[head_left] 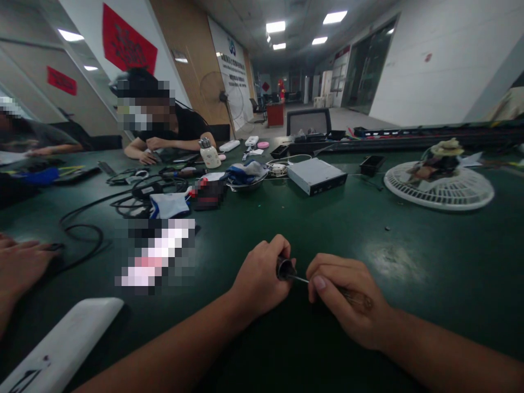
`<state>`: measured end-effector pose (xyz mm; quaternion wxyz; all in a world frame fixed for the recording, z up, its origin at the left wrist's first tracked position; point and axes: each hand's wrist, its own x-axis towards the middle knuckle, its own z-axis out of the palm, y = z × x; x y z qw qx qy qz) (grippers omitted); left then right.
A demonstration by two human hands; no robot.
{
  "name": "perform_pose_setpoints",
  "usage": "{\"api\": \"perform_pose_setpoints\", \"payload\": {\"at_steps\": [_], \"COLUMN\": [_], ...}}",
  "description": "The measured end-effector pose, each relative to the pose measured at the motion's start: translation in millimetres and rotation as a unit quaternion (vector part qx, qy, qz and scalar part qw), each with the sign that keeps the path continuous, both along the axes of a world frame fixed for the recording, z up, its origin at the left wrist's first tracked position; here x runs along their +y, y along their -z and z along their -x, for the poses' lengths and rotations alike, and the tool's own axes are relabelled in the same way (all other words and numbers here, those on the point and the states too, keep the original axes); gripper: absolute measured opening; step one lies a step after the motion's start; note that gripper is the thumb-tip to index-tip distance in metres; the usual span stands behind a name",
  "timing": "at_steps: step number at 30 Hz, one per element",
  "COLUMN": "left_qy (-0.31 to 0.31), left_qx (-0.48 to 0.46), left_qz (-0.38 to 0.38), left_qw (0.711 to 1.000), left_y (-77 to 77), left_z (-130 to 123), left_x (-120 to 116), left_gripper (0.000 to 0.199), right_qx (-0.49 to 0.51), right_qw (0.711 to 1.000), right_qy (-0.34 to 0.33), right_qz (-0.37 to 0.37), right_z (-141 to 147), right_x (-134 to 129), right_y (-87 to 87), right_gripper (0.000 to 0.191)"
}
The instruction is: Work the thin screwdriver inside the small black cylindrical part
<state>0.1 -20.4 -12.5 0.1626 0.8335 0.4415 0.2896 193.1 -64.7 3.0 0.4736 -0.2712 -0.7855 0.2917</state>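
My left hand is closed around a small dark hollow cylinder, its round open end facing right. A screwdriver with a brownish see-through handle is gripped in my right hand. Its thin metal shaft points left, and the tip reaches the mouth of the cylinder. Whether the tip touches anything inside is hidden. Both hands are just above the green table, near its front side.
Right of centre lies a grey disc drive; beyond it, a white fan grille with a motor. Cables, a cloth and a bottle are at left. Another person's hand rests near a white panel. A co-worker sits opposite.
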Motion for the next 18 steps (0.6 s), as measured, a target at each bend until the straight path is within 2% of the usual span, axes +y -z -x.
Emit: {"api": "perform_pose_setpoints", "payload": {"at_steps": [3, 8, 12, 15, 18], "left_qy": [-0.004, -0.032, -0.079, -0.079, -0.045], "left_qx": [-0.003, 0.001, 0.009, 0.031, 0.032], "left_qz": [0.01, 0.025, 0.051, 0.029, -0.022], "left_qw": [1.0, 0.999, 0.996, 0.996, 0.998], "left_y": [0.4, 0.6, 1.0, 0.6, -2.7], "left_z": [-0.1, -0.4, -0.3, -1.1, -1.6], "left_x": [0.2, 1.5, 3.1, 2.6, 0.4], "left_gripper": [0.012, 0.012, 0.012, 0.015, 0.013], "right_qx": [0.012, 0.009, 0.052, 0.063, 0.09], "right_qw": [0.999, 0.999, 0.99, 0.977, 0.948], "right_qy": [0.035, 0.044, 0.128, 0.195, 0.246], "right_qz": [-0.001, 0.002, -0.009, 0.057, 0.182], "right_z": [-1.5, -4.0, -4.5, -2.9, -2.2], "right_x": [-0.2, -2.5, -3.1, 2.9, 12.7], "right_y": [2.6, 5.7, 6.1, 9.2, 14.2], "right_gripper": [0.032, 0.031, 0.034, 0.037, 0.035]}}
